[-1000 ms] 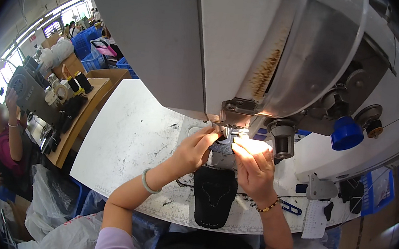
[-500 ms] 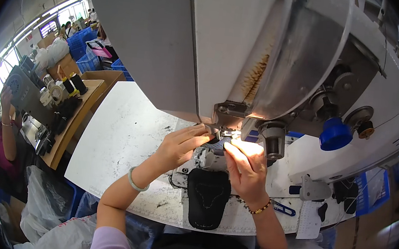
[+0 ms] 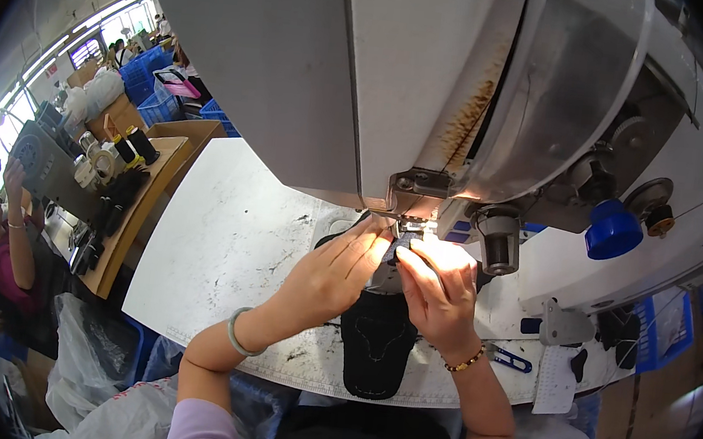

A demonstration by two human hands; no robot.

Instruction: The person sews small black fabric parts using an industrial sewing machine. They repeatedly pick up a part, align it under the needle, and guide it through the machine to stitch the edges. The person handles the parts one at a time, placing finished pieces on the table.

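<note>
Pressing down at the needle area of the sewing machine [image 3: 433,99], both hands now sit tighter over the work than a second ago. Back then the left hand [image 3: 333,273] reached in from seven o'clock with fingers spread loosely. Now its fingers lie close together and flat, tips right at the presser foot [image 3: 412,226]. The right hand [image 3: 438,293] has hardly shifted; it stays at the lamp-lit spot just at five o'clock of the foot, fingers together and bent over the top edge of the black fabric piece [image 3: 375,342]. The view has also drawn closer to the machine head, so the person seems to have leaned in. I judge this to mean the piece is being held steady and guided under the foot, with positioning largely done.

That black fabric piece lies on the white table [image 3: 221,240], its long body trailing toward six o'clock from the hands, pale stitched outlines showing on it. Its upper end is tucked beneath both sets of fingers, so the part nearest the needle is hidden. Neither hand pinches it; they press it flat from above, left from nine o'clock, right from three o'clock.

Blue snips [image 3: 512,359] lie on the table at four o'clock of the right wrist, near it but not touching.
</note>
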